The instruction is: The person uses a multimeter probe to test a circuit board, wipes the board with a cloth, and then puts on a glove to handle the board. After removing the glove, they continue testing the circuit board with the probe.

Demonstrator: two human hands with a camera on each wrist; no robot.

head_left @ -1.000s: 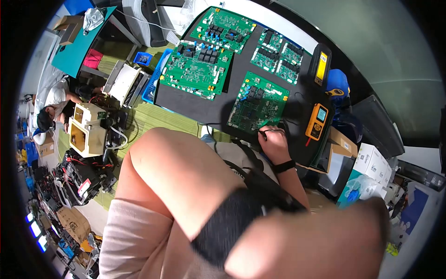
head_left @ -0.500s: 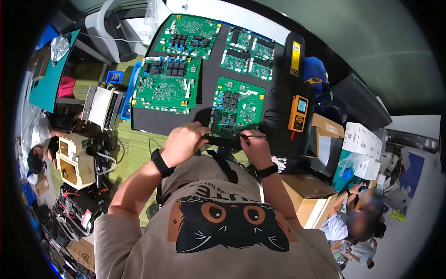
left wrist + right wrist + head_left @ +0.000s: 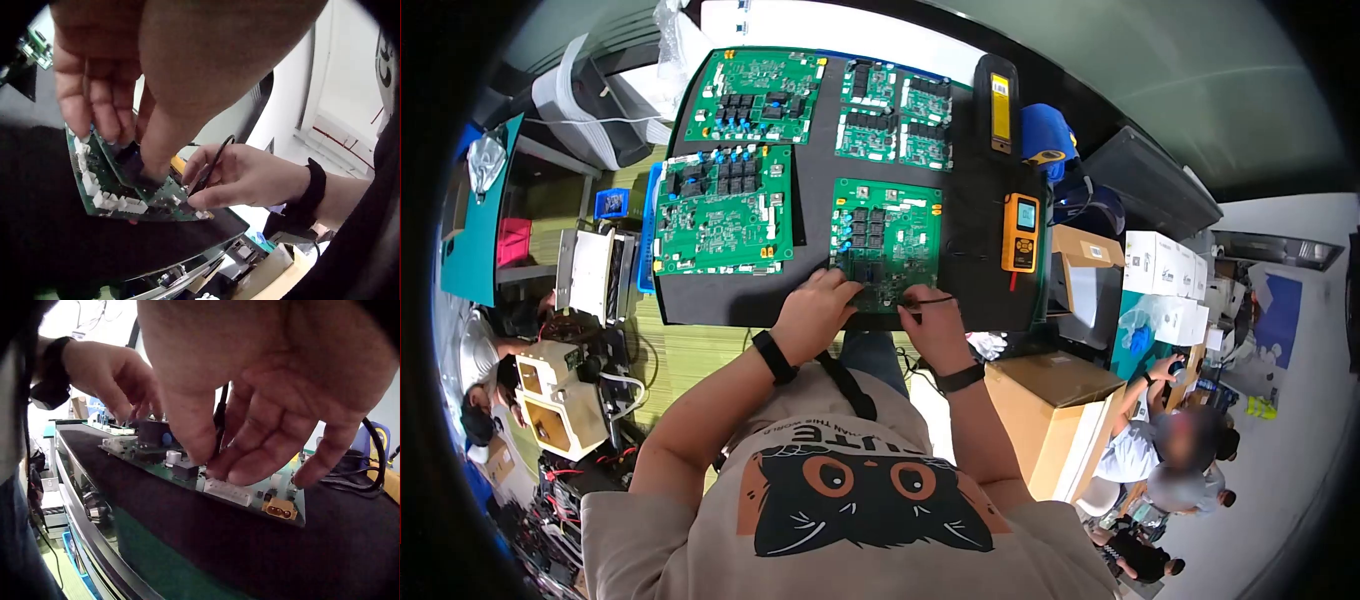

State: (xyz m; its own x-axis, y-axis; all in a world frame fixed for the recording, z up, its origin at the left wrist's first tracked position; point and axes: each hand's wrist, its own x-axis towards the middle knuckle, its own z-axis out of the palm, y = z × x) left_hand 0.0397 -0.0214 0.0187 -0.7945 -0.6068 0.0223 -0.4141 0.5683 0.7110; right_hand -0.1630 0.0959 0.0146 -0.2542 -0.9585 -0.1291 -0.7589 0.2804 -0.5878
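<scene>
A large green circuit board (image 3: pixel 915 225) lies at the near edge of the dark mat, with a smaller circuit board (image 3: pixel 868 271) standing over its near part. My left hand (image 3: pixel 812 318) is at the near left corner, pinching the small board between thumb and curled fingertips around its dark parts. At the near right corner, my right hand (image 3: pixel 938 328) grips a black cable (image 3: pixel 220 415) between thumb and fingers. Its fingertips are right at a white connector (image 3: pixel 228 492) on the large board's edge; the cable's tip is hidden behind them.
More large boards (image 3: pixel 725 215) lie at the left and several small ones (image 3: pixel 867 133) at the back. An orange handheld meter (image 3: pixel 1021 232) is on the right, near a black and yellow device (image 3: pixel 999 105). A cardboard box (image 3: pixel 1055 390) stands below right; other people sit beyond.
A second ago the left arm was raised close before the head camera. The left hand then came down to the board and has moved in over its near left corner. The right hand stays there.
</scene>
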